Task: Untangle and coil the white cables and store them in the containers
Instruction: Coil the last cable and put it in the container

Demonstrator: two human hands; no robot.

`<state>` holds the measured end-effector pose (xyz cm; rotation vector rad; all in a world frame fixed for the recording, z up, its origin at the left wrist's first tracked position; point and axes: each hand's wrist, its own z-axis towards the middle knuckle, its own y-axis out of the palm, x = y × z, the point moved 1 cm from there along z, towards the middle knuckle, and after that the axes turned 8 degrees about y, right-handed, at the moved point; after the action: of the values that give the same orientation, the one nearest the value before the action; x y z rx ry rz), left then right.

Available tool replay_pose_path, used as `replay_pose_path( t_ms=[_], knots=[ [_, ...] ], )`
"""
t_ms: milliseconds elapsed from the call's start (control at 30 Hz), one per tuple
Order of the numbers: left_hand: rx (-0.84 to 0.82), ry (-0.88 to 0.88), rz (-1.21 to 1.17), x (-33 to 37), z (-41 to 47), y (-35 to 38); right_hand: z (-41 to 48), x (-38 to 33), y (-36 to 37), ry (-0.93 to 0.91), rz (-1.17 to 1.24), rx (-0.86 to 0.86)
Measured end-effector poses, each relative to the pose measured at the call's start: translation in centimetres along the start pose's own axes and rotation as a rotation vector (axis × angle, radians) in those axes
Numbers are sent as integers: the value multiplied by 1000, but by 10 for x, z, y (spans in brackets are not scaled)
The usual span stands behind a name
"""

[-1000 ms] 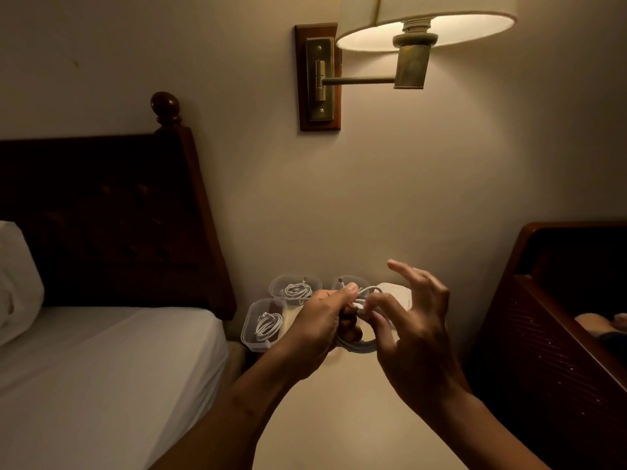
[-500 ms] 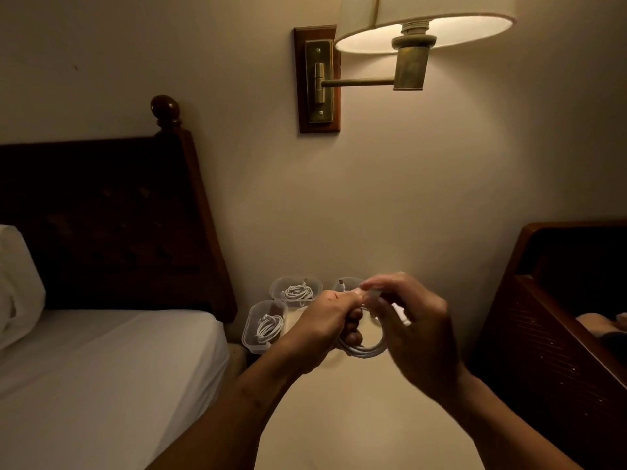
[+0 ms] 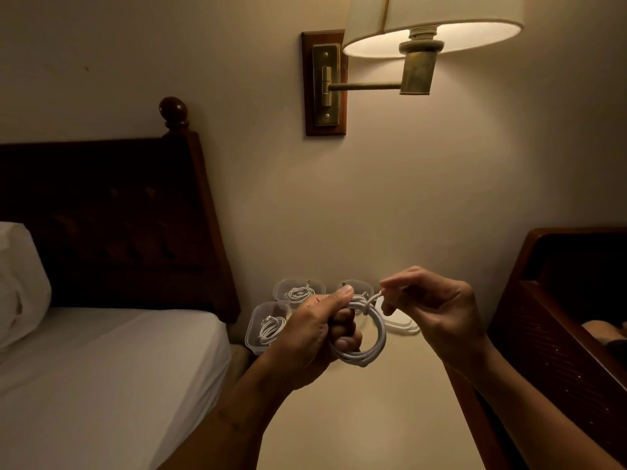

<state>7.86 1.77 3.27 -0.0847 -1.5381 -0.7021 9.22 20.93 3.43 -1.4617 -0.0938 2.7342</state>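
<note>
My left hand [image 3: 317, 329] grips a coiled white cable [image 3: 368, 351] above the bedside table [image 3: 366, 418]; the loop hangs out to the right of my fingers. My right hand [image 3: 432, 308] pinches the cable's free end just above the coil, where it wraps round the loop. Behind my hands stand clear plastic containers: one at the front left [image 3: 263, 329] and one behind it [image 3: 298, 291] each hold a coiled white cable. A third container [image 3: 353, 286] is partly hidden by my left thumb. A flat clear lid [image 3: 398, 322] lies to the right.
A bed with a white sheet [image 3: 101, 368] and dark wooden headboard [image 3: 112, 228] lies on the left. A dark wooden piece of furniture [image 3: 570, 317] stands on the right. A lit wall lamp [image 3: 431, 25] hangs overhead on a brass arm.
My right hand closed from spread fingers onto the cable end, then drew it up and to the right. My left hand kept its grip on the coil.
</note>
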Motion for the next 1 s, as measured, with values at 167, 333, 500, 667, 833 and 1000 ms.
replay_pose_path(
  t_ms=[167, 333, 500, 667, 833, 1000],
  knots=[
    [11, 73, 7, 7, 1, 1, -4, 5, -1, -270, -651, 112],
    [5, 159, 159, 9, 4, 7, -11, 2, 9, 108, -511, 55],
    [42, 270, 441, 13, 7, 11, -11, -5, 20, 635, 357, 40],
    [59, 262, 497, 12, 10, 16, -17, -15, 26, 787, 652, -50],
    [62, 280, 630, 4, 15, 10, -19, -19, 22, 824, 700, -65],
    [105, 269, 644, -4, 20, 11, -26, -18, 33, 484, -190, -28]
  ],
)
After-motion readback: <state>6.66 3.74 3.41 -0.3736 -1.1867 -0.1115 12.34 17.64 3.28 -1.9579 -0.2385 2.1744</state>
